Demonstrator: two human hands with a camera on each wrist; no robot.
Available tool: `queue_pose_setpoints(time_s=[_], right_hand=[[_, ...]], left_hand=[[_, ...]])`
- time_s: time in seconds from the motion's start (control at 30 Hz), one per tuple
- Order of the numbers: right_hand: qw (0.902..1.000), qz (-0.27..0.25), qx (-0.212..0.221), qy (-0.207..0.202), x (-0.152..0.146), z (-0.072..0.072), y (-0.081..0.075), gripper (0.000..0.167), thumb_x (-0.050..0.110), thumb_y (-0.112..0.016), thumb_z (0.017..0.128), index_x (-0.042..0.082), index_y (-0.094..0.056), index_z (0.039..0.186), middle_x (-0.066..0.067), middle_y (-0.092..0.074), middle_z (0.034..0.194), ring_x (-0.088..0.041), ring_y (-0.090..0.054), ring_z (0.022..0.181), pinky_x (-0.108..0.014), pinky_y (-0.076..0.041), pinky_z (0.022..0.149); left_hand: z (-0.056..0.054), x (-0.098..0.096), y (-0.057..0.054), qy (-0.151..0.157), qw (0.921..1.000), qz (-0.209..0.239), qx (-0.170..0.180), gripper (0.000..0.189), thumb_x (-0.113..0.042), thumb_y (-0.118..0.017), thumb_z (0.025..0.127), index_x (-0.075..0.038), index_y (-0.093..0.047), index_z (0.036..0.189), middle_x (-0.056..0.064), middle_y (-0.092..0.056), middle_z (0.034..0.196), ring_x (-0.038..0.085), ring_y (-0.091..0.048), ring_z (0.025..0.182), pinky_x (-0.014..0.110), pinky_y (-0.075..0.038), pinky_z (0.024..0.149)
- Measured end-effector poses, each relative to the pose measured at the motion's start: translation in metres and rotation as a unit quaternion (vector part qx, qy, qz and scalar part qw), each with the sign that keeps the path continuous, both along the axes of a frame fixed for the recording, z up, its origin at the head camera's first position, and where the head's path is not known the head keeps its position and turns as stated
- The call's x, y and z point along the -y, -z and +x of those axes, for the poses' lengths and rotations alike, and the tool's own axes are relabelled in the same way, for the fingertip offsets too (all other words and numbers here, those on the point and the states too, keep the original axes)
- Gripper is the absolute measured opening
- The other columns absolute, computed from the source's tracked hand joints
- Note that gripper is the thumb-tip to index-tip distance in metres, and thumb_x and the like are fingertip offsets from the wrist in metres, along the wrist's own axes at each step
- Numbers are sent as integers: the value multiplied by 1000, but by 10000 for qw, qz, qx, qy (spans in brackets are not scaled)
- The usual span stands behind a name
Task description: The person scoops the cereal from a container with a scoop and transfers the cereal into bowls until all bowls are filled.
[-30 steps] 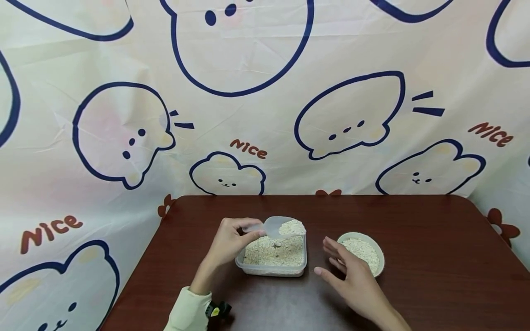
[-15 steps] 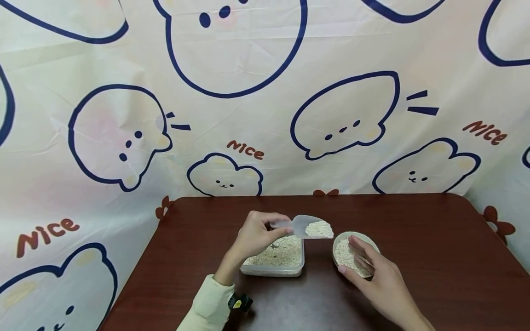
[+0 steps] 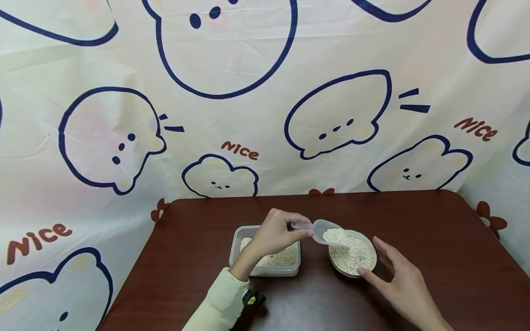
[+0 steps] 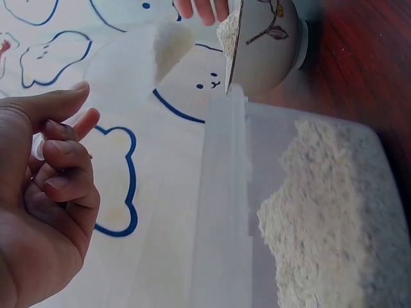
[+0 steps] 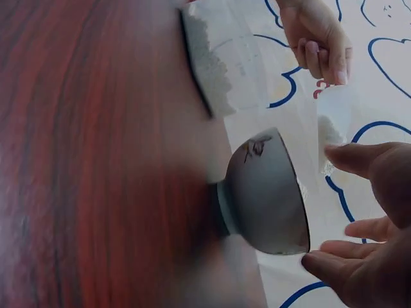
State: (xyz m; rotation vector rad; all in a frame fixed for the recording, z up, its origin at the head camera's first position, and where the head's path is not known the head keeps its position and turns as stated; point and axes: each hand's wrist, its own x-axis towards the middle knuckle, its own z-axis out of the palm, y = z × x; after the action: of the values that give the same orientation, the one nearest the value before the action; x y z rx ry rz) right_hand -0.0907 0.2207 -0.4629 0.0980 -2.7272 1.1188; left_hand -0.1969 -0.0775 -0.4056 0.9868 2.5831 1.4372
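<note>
My left hand (image 3: pixel 278 233) pinches the handle of a clear plastic scoop (image 3: pixel 319 230), which carries a heap of pale, oat-like flakes (image 3: pixel 336 236). The scoop is above the left part of a small round bowl (image 5: pixel 266 199), whose outside bears a floral print. More flakes fill the bowl almost to its rim. My right hand (image 3: pixel 403 278) is at the bowl's right side, thumb and fingers spread and loosely bent. Its fingertips are at the rim; whether they touch it I cannot tell. Left of the bowl stands a clear plastic box (image 4: pixel 221 212) of flakes, partly hidden by my left arm.
Everything stands on a dark reddish-brown table (image 3: pixel 198 220). Behind it hangs a pale cloth (image 3: pixel 256 119) printed with blue cartoon outlines. A black band with a yellow mark (image 3: pixel 253 299) shows at my left wrist.
My left hand has carried the loaded scoop rightward from above the box to above the bowl. My right hand has moved right, from in front of the bowl to its right side.
</note>
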Motion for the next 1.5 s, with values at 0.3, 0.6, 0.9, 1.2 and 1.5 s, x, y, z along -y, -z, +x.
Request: queue_pose_setpoints(time_s=[0.3,0.6,0.9,1.2,1.5], right_hand=[[9955,354,857,-194,-6,-5,9,110,54,-88,86,-4,-36,163,-35,-43,162,-50,-64,131,-56,-57,99],[9956,400,817,-245,-5,-6,12,110,55,-89,85,-5,-37,162,-36,-47,159,-50,-62,133,-57,-57,99],[9963,368,740,-244,-8,-5,12,107,50,-90,86,-6,-39,161,-36,-49,157,-47,-68,127,-54,-58,96],[9963,479,696,-149,-11,-5,15,104,52,-88,87,-5,-41,160,-36,-52,155,-52,-59,136,-65,-54,101],[9966,388,702,-162,-12,-2,16,105,55,-88,86,-4,-41,160,-35,-52,155,-50,-63,132,-61,-55,100]], left_hand=[[-4,-17,-10,261,9960,-774,-349,13,-17,-84,95,-8,-84,105,0,-79,83,-4,-37,51,17,-35,53],[-6,-28,-18,508,9908,-1084,-634,13,-16,-84,95,-7,-84,104,3,-83,90,-6,-47,54,14,-40,55],[-7,-20,-26,373,9920,-1039,-613,13,-16,-85,94,-7,-85,103,2,-82,88,-4,-46,54,15,-40,54],[-7,-11,-31,350,9933,-902,-630,12,-16,-84,94,-9,-84,103,1,-81,87,-4,-44,54,17,-38,54],[-5,-9,-32,296,9953,-794,-464,13,-15,-84,94,-8,-84,105,2,-79,85,-3,-39,50,18,-34,51]])
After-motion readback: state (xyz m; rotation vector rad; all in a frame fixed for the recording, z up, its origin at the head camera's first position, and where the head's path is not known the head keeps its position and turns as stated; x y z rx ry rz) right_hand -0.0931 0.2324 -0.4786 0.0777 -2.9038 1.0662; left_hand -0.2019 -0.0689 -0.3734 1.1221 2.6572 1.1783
